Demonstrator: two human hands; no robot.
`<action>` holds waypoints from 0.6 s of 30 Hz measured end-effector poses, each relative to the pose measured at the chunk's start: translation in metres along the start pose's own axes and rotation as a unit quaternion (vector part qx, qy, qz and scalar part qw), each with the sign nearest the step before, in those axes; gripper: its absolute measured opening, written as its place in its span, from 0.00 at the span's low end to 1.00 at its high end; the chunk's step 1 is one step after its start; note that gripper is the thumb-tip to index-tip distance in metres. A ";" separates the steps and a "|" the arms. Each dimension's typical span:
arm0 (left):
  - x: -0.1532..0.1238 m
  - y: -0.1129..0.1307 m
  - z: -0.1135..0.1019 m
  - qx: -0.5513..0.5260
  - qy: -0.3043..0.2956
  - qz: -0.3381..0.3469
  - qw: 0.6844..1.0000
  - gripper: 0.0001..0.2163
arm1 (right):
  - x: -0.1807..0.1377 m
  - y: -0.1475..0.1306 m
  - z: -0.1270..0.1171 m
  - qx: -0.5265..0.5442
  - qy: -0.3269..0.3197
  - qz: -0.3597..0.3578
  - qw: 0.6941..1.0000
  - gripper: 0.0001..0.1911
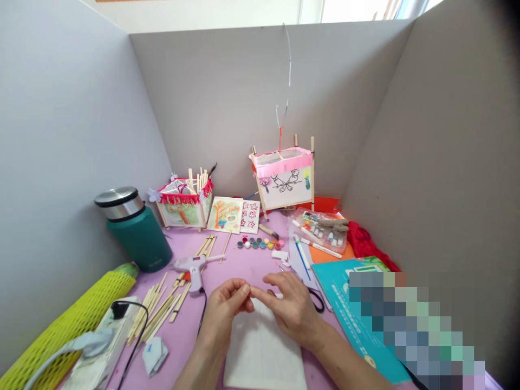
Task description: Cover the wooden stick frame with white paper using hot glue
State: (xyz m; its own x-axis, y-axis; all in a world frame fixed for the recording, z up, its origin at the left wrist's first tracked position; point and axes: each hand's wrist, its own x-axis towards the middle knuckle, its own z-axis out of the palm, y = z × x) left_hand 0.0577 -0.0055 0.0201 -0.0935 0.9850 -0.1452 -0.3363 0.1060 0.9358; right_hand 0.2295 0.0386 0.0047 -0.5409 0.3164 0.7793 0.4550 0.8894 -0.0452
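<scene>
My left hand (227,309) is pinched shut at the far edge of a white paper sheet (264,352) lying on the purple table (227,260). What its fingertips hold is too small to make out. My right hand (290,306) meets it fingertip to fingertip, index finger stretched toward the left hand and the other fingers resting curled on the paper. A white glue gun (195,268) lies just beyond my left hand, its black cord running back toward me.
A teal flask (136,227) stands at the left. Wooden sticks (158,311), a power strip (101,341) and yellow foam netting (77,319) lie front left. Two paper lanterns (184,203) (284,179) stand at the back, with a paint-pot strip (260,244), markers (320,230) and a teal booklet (349,303).
</scene>
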 end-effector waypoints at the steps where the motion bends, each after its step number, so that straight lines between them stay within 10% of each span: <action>1: 0.000 0.001 0.001 -0.002 -0.007 0.000 1.000 0.13 | 0.000 0.000 0.000 0.000 0.001 0.001 1.000 0.27; 18: -0.003 -0.002 0.008 0.017 -0.009 -0.005 1.000 0.10 | -0.008 0.006 0.006 0.076 0.027 0.042 0.996 0.30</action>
State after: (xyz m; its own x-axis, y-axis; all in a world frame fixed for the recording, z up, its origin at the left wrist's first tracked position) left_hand 0.0663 -0.0077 0.0218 -0.0731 0.9862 -0.1488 -0.3052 0.1199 0.9447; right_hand 0.2326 0.0428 -0.0057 -0.4650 0.3779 0.8006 0.3835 0.9010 -0.2026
